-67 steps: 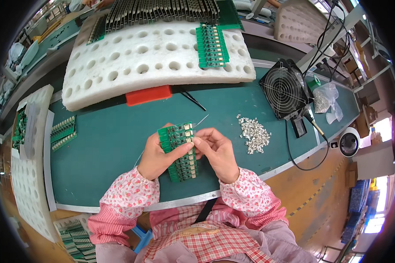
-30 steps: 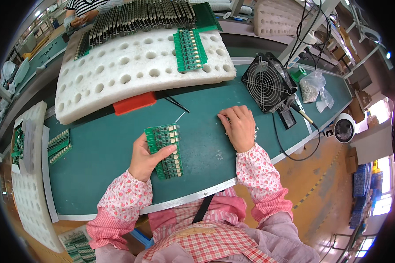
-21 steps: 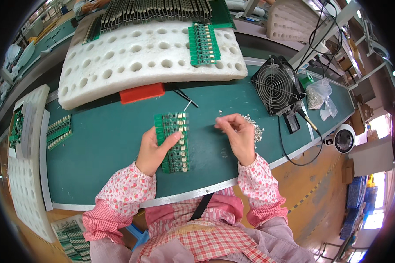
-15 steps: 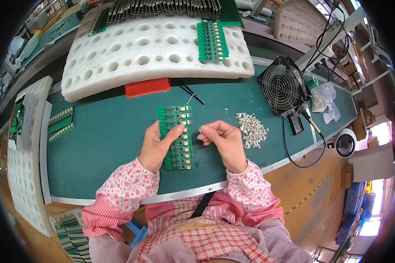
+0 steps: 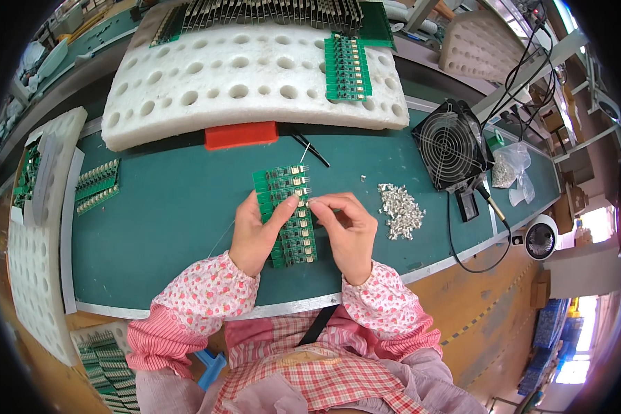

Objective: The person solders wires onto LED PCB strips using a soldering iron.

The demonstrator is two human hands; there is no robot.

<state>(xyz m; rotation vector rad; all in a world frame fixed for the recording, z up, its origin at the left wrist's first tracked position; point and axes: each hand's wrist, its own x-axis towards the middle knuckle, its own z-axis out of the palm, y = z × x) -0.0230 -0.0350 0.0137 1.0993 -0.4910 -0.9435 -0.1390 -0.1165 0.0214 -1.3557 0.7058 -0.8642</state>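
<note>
My left hand (image 5: 255, 231) grips a green circuit board panel (image 5: 298, 241) by its left side, thumb on top. The panel is a strip of several small boards, with pale square parts and thin metal pins along its right edge. At that edge my right hand (image 5: 348, 231) is closed in a pinch, thumb and forefinger touching the panel. Whatever sits between those fingertips is too small to make out. Right of this hand lies a heap of small silvery metal parts (image 5: 401, 212), and one loose part (image 5: 363, 179) rests apart from it.
A white foam block (image 5: 207, 110) at the back bears a green board (image 5: 347, 69) and a row of upright boards. Before it lie a red tray (image 5: 241, 135) and black tweezers (image 5: 312, 150). A black fan (image 5: 452, 146) stands right; another board panel (image 5: 98, 185) lies left.
My right hand has moved left, from beside the panel to its right edge. The panel has tilted slightly in my left hand. The whole view has shifted a little.
</note>
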